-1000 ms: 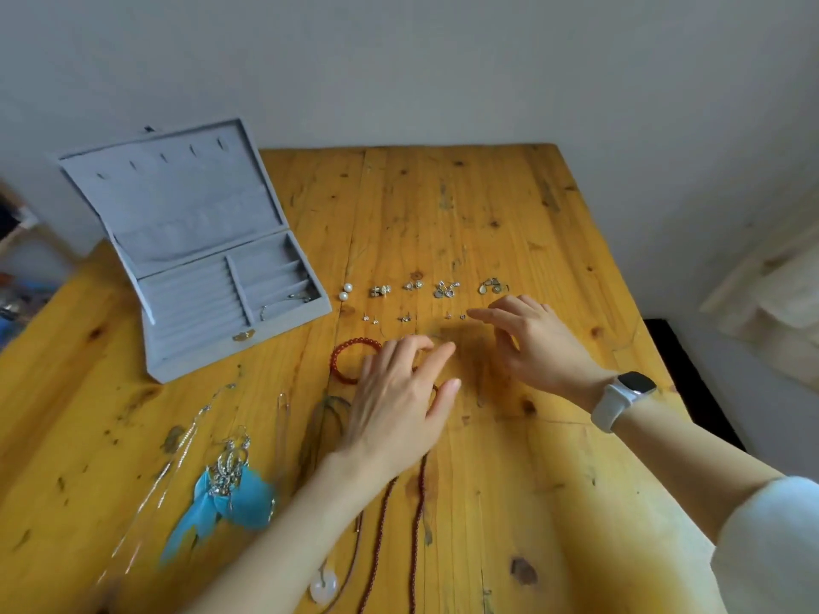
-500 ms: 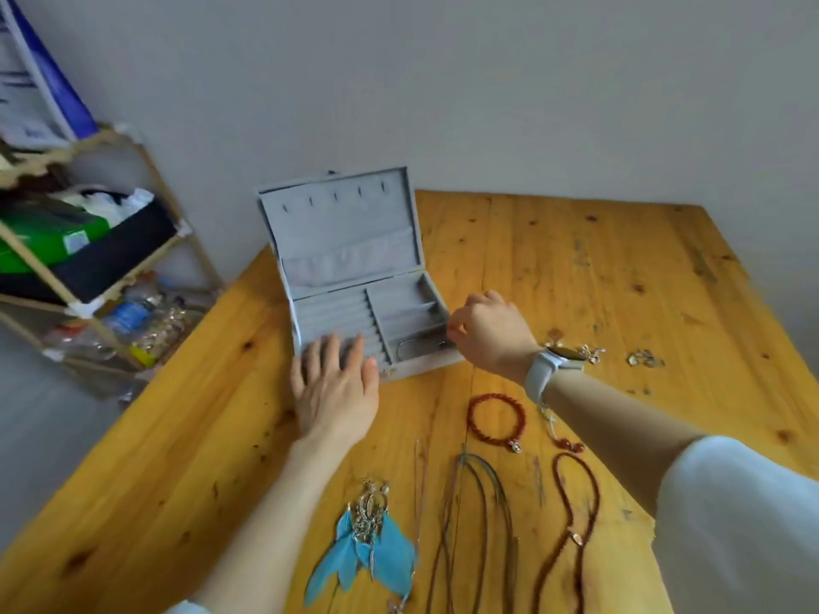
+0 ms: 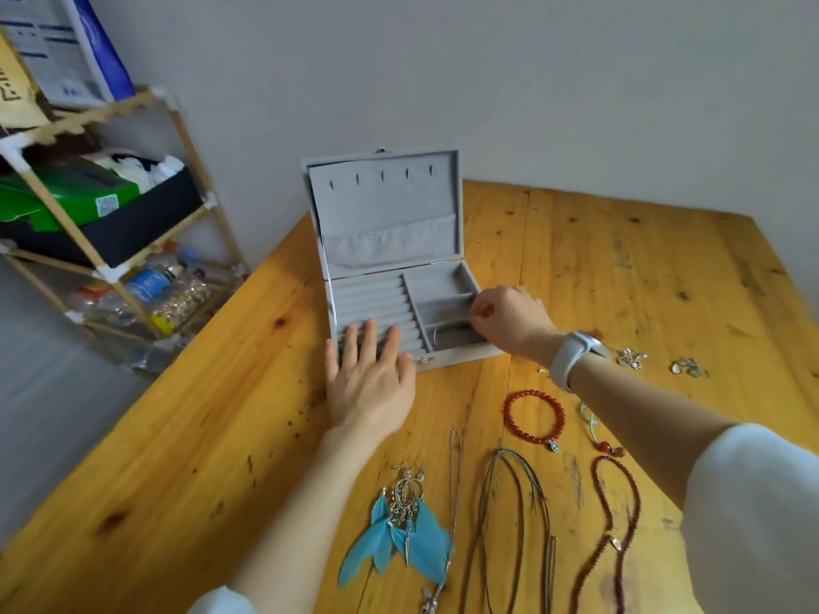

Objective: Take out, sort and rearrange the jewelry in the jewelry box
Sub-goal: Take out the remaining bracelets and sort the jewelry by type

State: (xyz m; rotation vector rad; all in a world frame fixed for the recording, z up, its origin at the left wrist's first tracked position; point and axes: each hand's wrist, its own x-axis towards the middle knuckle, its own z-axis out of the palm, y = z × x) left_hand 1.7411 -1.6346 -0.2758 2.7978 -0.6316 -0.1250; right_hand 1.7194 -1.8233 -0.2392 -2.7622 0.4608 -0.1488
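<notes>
The grey jewelry box [image 3: 461,355] stands open on the wooden table, its lid [image 3: 385,214] upright. My left hand [image 3: 370,383] lies flat on the box's front left, fingers spread over the ring rolls, holding nothing. My right hand [image 3: 509,319] is at the box's right edge, fingers curled together over the right-hand compartments. I cannot see whether they pinch anything. A thin silver hoop [image 3: 438,334] lies in the front right compartment. Laid out nearer me are a red bead bracelet [image 3: 512,414], blue feather earrings [image 3: 399,538], a cord necklace [image 3: 518,502] and a dark red bead necklace [image 3: 620,502].
Small silver earrings [image 3: 631,358] and another pair [image 3: 687,367] lie right of my right wrist. A thin chain [image 3: 456,480] runs between the feather earrings and the cord necklace. A wooden shelf rack [image 3: 102,259] with boxes and bottles stands off the table's left edge.
Both hands have moved from the middle of the table to the box: the left one onto the ring rolls, the right one to the right compartments. My view has turned left.
</notes>
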